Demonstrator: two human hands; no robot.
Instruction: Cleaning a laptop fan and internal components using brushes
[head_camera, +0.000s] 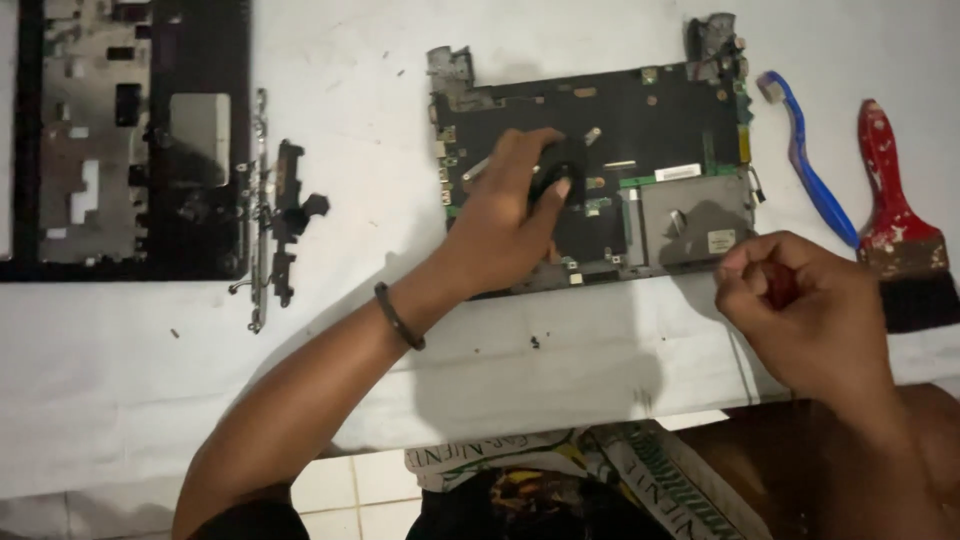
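Nearest the camera, the right hand (815, 310) is curled shut around a small red-handled tool (782, 285) at the worktop (560, 350) edge, while the left hand (515, 215) presses fingers closed on a small black part (553, 180) atop the laptop motherboard (600, 165), which lies flat mid-worktop. That board looks light, stiff and fragile (best gripped by its bare edges); a blue toothbrush (810, 165) and red paintbrush (900, 220) lie to its right.

Open white counter (560, 370) near the circuit board (600, 160), a bare strip between board and hinge bracket (275, 220), dark laptop casing (120, 140) blocking far left, blue toothbrush (812, 175) and red-handled paintbrush (900, 220) crowding right, left hand (505, 220) covering board's middle, right hand (810, 310) closing the near-right corner
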